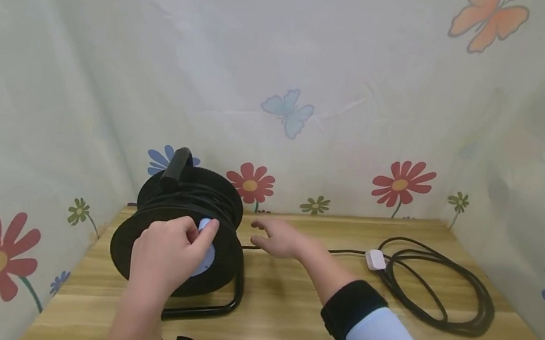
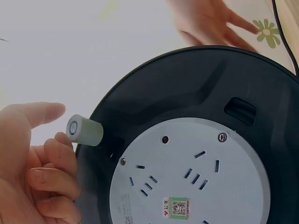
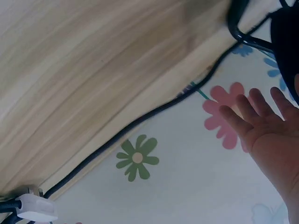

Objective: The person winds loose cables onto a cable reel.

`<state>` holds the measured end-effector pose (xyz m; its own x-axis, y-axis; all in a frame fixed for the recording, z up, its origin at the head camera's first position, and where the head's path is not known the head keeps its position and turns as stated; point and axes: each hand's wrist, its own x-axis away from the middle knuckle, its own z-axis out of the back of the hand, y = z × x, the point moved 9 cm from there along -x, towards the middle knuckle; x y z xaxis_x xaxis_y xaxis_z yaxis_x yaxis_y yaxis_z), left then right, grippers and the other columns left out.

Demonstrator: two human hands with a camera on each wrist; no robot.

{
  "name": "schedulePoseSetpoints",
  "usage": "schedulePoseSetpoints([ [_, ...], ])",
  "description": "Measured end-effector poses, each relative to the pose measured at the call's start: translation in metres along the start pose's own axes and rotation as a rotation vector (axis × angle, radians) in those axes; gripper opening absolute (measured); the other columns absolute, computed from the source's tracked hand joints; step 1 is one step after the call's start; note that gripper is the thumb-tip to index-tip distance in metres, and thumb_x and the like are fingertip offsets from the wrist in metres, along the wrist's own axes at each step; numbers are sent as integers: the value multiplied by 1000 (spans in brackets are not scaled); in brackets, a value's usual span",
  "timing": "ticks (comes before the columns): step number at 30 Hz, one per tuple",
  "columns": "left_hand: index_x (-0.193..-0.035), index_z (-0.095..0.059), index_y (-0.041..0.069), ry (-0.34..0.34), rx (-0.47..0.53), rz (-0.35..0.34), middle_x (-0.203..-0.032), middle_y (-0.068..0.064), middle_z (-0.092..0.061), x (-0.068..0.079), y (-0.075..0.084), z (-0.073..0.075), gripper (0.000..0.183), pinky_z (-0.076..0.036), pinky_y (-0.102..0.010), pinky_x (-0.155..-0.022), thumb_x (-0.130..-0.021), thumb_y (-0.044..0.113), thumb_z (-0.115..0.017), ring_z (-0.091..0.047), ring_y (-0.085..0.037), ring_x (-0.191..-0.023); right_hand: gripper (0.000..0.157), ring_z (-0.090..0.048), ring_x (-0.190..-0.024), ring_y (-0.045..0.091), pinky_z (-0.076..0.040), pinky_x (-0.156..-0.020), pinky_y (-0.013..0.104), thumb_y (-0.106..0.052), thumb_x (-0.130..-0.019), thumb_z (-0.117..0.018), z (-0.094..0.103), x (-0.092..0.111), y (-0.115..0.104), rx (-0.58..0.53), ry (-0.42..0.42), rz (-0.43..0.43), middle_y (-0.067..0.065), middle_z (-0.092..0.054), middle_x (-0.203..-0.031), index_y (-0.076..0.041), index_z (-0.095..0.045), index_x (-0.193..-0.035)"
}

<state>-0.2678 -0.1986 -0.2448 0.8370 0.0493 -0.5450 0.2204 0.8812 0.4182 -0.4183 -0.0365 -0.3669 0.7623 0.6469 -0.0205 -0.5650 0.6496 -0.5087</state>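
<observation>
A black cable reel (image 1: 225, 257) stands on the left side of the table, dark cable wound on its drum. My left hand (image 1: 162, 253) is at its near face, thumb and curled fingers around the small pale knob (image 2: 88, 131). In the left wrist view the thumb shows a slight gap from the knob, while the index fingertip is close against it. The light disc (image 2: 187, 156) on that face has several socket slots. To the right of the reel, my right hand (image 1: 280, 239) is held with fingers extended, near the outgoing cable (image 1: 347, 252), not gripping it.
From the reel the cable runs right to a white plug (image 1: 375, 260) beside loose cable loops (image 1: 465, 328). A black tubular stand (image 1: 209, 310) juts out under the reel. A flower-print curtain (image 1: 337, 162) borders the wooden table (image 1: 290, 337) behind and at both sides.
</observation>
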Motion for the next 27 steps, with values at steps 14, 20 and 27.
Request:
schedulePoseSetpoints([
  [14,-57,-50,15,-54,-53,35,-51,1,-44,-2,-6,-16,52,-33,-33,-42,-98,46,-58,-43,-19,-47,36,-51,-134,29,-38,-111,41,-18,-107,-51,-55,-19,26,193,-111,-127,14,-61,-139,-1,-60,-137],
  [20,-56,-46,14,-21,-83,3,-51,0,-41,-4,0,-22,48,-32,-34,-42,-97,38,-55,-40,-20,-45,24,-63,-101,20,-48,-96,39,-20,-108,-50,-60,-12,28,186,-135,-128,3,-69,-102,-8,-71,-106],
  [27,-55,-44,14,-38,-67,-7,-50,0,-37,-6,5,-28,48,-27,-32,-42,-95,37,-57,-35,-19,-44,24,-56,-84,16,-48,-84,38,-22,-108,-49,-64,-8,27,160,-145,-102,-2,-60,-86,-14,-64,-92],
])
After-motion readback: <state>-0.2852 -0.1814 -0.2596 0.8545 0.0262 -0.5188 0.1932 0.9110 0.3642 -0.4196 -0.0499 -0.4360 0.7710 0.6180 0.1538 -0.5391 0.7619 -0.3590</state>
